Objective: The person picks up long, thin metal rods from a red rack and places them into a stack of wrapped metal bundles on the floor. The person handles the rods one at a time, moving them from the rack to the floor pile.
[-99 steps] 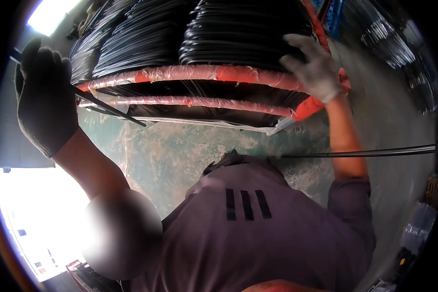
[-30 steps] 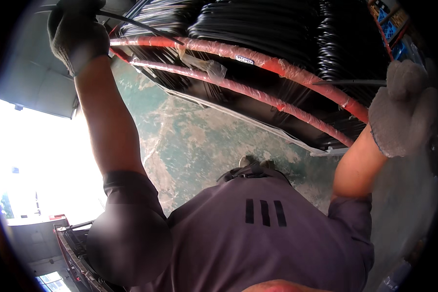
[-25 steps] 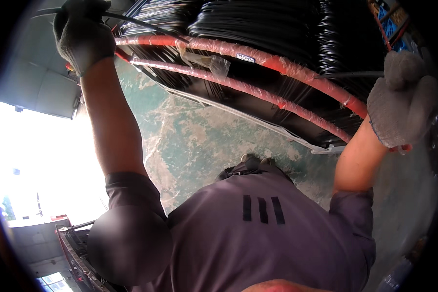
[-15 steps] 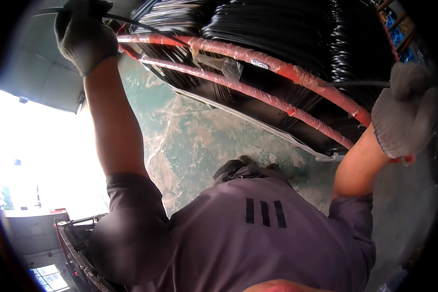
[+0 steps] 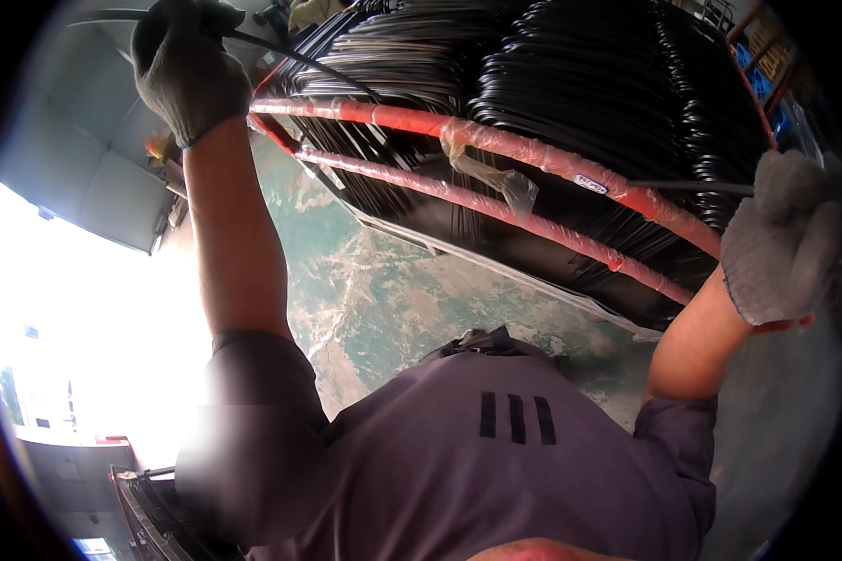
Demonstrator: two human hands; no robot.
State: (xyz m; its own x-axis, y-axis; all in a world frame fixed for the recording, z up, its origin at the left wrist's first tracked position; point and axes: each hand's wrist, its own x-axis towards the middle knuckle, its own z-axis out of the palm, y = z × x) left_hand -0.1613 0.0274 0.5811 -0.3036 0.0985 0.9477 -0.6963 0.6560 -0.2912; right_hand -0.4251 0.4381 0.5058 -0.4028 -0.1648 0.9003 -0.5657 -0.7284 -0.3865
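Note:
My left hand [image 5: 193, 79], in a grey knit glove, is raised at the upper left with its fingers closed round a thin black strip [image 5: 301, 60]. The strip pokes out on both sides of that fist and slants down to the right, toward the rack. At the right, my right hand [image 5: 782, 239], gloved alike, is closed on a dark strip [image 5: 694, 186] that runs left from it over the red rail. Whether both fists hold one and the same piece I cannot tell. Beyond the rails lie dense stacks of thin black strips [image 5: 571, 75].
Red rails [image 5: 524, 159] wrapped in clear film bound the near side of the rack, with a loose flap of film [image 5: 517, 192] hanging down. Worn green floor [image 5: 393, 290] lies between the rack and my body. Another dark rack [image 5: 154, 510] stands at the lower left.
The rack and its stacks now appear farther right and lower in the picture, with more of the stacks showing. Both hands keep their hold and sit slightly lower and farther right.

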